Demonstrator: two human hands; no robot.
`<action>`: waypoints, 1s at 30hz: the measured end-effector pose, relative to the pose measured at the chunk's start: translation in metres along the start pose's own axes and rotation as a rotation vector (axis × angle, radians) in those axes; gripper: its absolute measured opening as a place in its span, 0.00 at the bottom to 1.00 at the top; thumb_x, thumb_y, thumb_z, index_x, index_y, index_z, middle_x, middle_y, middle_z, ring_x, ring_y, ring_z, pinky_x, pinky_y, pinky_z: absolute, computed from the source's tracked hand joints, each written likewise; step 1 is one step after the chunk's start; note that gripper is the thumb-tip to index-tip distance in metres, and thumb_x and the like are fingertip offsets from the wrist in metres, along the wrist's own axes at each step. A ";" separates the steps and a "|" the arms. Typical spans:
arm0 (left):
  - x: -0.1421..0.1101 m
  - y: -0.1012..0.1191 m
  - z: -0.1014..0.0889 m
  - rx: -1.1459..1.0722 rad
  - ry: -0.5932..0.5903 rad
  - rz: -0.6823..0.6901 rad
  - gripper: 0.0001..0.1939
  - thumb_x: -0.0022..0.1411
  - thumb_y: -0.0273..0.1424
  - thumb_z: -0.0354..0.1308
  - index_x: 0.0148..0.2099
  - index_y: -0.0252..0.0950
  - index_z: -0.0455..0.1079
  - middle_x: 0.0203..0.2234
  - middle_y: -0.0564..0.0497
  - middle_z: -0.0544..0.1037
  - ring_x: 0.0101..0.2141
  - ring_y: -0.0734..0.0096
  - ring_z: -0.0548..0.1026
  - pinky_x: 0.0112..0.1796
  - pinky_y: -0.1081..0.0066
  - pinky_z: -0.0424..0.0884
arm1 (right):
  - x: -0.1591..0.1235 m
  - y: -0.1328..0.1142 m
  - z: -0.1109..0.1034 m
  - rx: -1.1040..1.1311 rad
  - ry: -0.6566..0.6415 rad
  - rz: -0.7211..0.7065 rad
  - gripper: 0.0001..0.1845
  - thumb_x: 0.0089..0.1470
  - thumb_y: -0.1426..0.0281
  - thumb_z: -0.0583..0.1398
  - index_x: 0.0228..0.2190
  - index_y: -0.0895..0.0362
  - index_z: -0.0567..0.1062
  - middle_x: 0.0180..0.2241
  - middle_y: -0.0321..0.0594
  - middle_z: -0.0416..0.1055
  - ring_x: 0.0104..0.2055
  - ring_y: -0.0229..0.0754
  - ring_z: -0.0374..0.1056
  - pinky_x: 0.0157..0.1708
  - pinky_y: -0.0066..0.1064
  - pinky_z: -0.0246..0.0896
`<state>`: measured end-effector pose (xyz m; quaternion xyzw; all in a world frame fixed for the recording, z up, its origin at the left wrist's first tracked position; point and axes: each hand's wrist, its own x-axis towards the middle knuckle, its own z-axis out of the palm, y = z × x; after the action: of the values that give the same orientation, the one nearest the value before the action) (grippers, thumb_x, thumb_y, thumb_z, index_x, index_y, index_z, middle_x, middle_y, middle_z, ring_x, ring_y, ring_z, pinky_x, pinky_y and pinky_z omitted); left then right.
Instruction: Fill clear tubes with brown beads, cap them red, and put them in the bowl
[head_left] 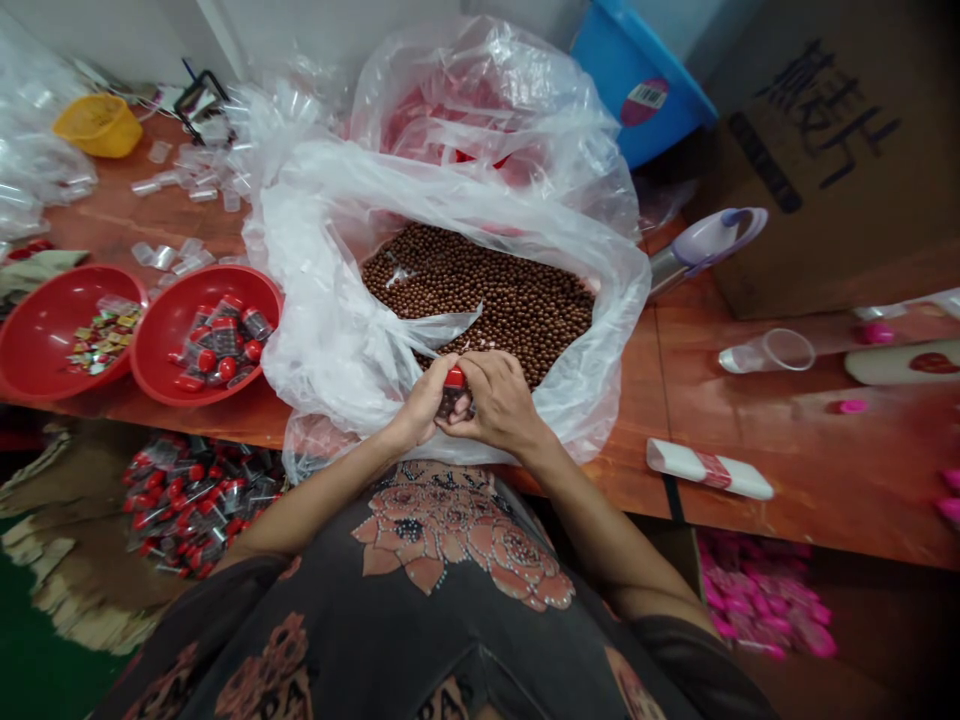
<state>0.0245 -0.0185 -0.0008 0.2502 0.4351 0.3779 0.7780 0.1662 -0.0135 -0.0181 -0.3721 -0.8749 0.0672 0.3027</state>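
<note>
Between my two hands is a small clear jar with a red cap (454, 378), dark inside. My left hand (421, 402) wraps round its left side, while my right hand (501, 402) curls over the cap and the right side. Both hands are at the near edge of a white plastic bag (315, 290), which lies open and holds many small brown balls (495, 290). To the left, a red bowl (157, 370) contains several red-capped jars (221, 340). Another red bowl (30, 350) beside it holds small coloured pieces (105, 335).
Clear empty containers (199, 185) lie behind the bowls near a yellow bowl (97, 125). Below the table's left edge is a heap of red-capped jars (187, 500). A blue basin (637, 80), a cardboard box (840, 150) and a white packet (709, 470) are at right.
</note>
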 end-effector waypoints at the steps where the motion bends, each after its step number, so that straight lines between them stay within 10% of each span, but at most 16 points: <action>1: 0.000 0.000 0.000 0.012 0.010 -0.008 0.25 0.64 0.53 0.46 0.26 0.38 0.61 0.11 0.55 0.62 0.12 0.78 0.59 0.15 0.75 0.53 | 0.000 -0.001 0.000 0.008 -0.013 0.016 0.37 0.51 0.53 0.61 0.57 0.57 0.63 0.52 0.54 0.70 0.54 0.57 0.66 0.56 0.51 0.55; 15: -0.001 0.006 0.000 0.063 0.052 0.033 0.28 0.65 0.54 0.48 0.48 0.35 0.72 0.13 0.55 0.65 0.14 0.77 0.61 0.17 0.74 0.59 | 0.001 0.001 -0.007 0.177 -0.082 0.085 0.42 0.51 0.50 0.63 0.61 0.58 0.61 0.56 0.55 0.67 0.57 0.58 0.64 0.55 0.52 0.59; 24: -0.007 0.011 -0.004 0.223 -0.051 0.015 0.43 0.62 0.63 0.39 0.63 0.34 0.60 0.13 0.57 0.67 0.11 0.75 0.62 0.15 0.76 0.60 | 0.003 -0.006 -0.017 0.769 0.045 0.456 0.14 0.62 0.62 0.58 0.44 0.50 0.80 0.44 0.40 0.78 0.46 0.43 0.74 0.49 0.41 0.70; 30: -0.007 0.015 -0.001 0.191 -0.006 0.016 0.42 0.61 0.63 0.39 0.60 0.34 0.64 0.13 0.56 0.66 0.12 0.75 0.62 0.15 0.75 0.58 | -0.003 -0.016 -0.012 0.516 0.101 0.327 0.17 0.63 0.62 0.56 0.52 0.50 0.75 0.46 0.42 0.76 0.47 0.45 0.72 0.50 0.44 0.69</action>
<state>0.0156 -0.0154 0.0130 0.3281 0.4648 0.3402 0.7487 0.1647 -0.0288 -0.0047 -0.4219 -0.7413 0.3164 0.4152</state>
